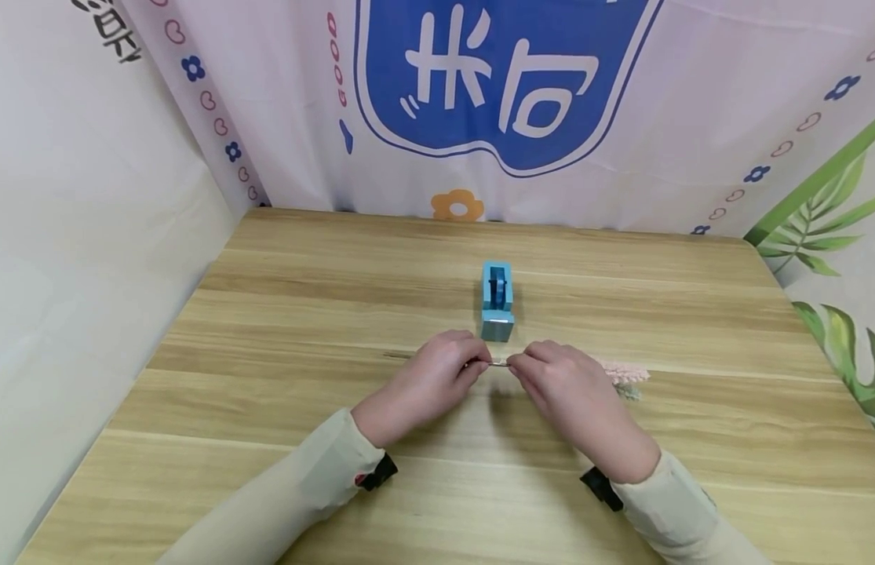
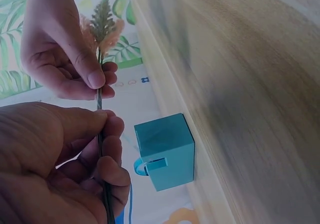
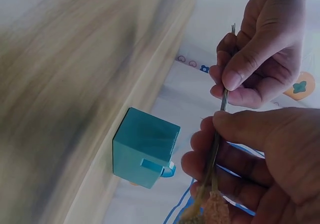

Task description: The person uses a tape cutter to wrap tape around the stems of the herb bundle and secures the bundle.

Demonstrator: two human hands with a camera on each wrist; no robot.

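Both hands hold a thin bundle of flower stems level, low over the table. My left hand pinches the stems between thumb and fingertips, and their bare ends stick out to its left. On the flower side, my right hand pinches the same bundle close by, leaving a short shiny stretch of stem between the hands. Beyond the right hand show a pink flower head and a grey-green sprig. Just past the hands stands a blue tape dispenser, its cutting end facing me.
The wood-grain table reaches back to a white curtain with a blue printed sign. A white wall borders the left side, and a leaf-patterned covering the right. A small black device sits on each wrist.
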